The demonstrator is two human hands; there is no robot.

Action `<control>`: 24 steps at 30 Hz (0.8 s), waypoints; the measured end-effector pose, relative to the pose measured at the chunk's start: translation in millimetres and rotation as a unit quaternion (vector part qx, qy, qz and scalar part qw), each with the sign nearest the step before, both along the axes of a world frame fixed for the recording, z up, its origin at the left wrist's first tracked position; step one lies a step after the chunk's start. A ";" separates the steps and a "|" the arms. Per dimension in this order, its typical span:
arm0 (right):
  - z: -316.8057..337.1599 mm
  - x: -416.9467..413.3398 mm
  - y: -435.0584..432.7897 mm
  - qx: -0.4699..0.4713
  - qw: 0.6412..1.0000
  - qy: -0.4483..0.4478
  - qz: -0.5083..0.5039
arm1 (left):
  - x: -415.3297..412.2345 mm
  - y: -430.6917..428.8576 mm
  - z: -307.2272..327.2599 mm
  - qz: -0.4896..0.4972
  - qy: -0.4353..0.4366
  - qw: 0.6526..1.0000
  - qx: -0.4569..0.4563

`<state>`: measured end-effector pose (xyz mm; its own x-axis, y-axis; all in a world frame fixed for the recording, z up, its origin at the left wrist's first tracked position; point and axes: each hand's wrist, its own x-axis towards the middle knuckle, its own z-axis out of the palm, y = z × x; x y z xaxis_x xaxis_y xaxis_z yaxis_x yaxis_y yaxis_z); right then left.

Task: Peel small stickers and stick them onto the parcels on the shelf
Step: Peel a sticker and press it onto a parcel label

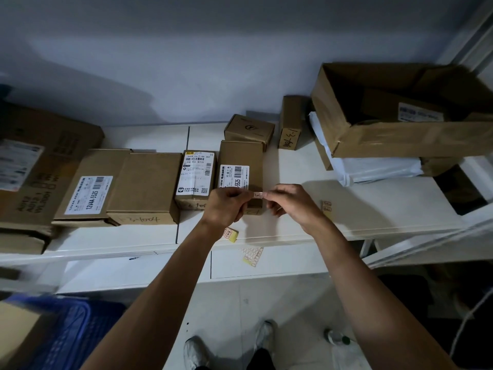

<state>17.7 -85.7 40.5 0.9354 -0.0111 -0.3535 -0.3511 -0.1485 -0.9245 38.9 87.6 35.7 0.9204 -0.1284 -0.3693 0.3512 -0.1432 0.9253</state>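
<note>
Both my hands meet over the white shelf [373,204], in front of a narrow brown parcel [241,156] with a white barcode label. My left hand [225,205] and my right hand [289,201] pinch a small pale sticker strip [258,194] between their fingertips. A yellow sticker piece [231,234] lies on the shelf edge below my left wrist. Another small sticker strip [327,206] lies on the shelf to the right of my right hand. A peeled sticker sheet [252,256] rests on the lower ledge.
More parcels line the shelf: a labelled small box [196,177], a wide flat carton [117,188], a big carton [40,166] at far left. An open carton [400,110] sits on white bags [373,169] at right. A blue crate [72,332] stands on the floor.
</note>
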 end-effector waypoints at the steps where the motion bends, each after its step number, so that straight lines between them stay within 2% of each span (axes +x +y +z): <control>1: -0.5 -0.4 0.4 -0.001 1.000 0.000 -0.003 | -0.4 -0.7 -0.2 0.005 -0.001 1.000 0.000; 7: -3.4 -0.7 0.0 -0.015 0.999 -0.012 -0.035 | -1.9 -1.1 -0.6 0.021 -0.004 1.000 0.003; 24: -1.3 -1.9 1.6 -0.014 0.999 -0.011 -0.038 | 0.7 0.4 -4.3 0.004 -0.014 1.000 0.004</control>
